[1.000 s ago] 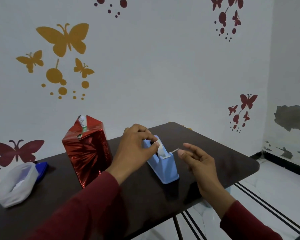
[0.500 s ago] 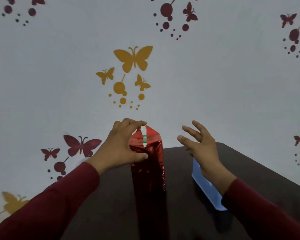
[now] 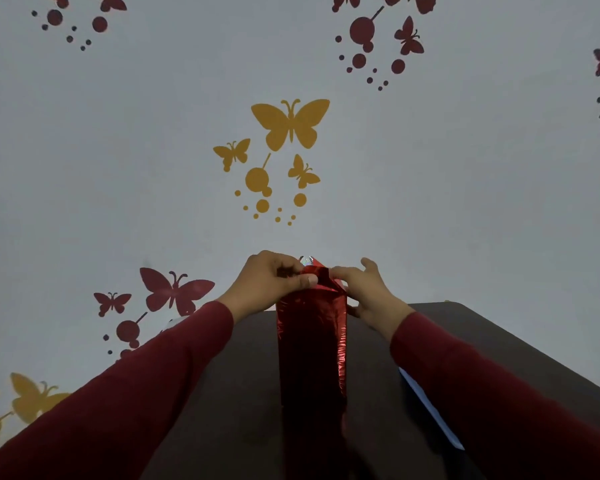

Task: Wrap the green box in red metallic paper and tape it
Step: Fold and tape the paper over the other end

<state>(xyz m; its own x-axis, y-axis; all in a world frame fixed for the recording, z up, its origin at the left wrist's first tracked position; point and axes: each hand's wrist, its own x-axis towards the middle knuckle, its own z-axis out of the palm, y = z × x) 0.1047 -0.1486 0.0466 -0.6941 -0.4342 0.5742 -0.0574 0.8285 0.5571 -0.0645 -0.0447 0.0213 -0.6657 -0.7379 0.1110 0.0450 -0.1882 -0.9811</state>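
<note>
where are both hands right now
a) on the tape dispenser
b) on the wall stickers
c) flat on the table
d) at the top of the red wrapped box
d: the left hand and right hand both meet at the folded top end of the upright box, fingers on the red paper there, while the blue dispenser lies untouched under the right sleeve.

Dim, even light; soft focus, wide-angle bending at edges, faint glints on foil.
</note>
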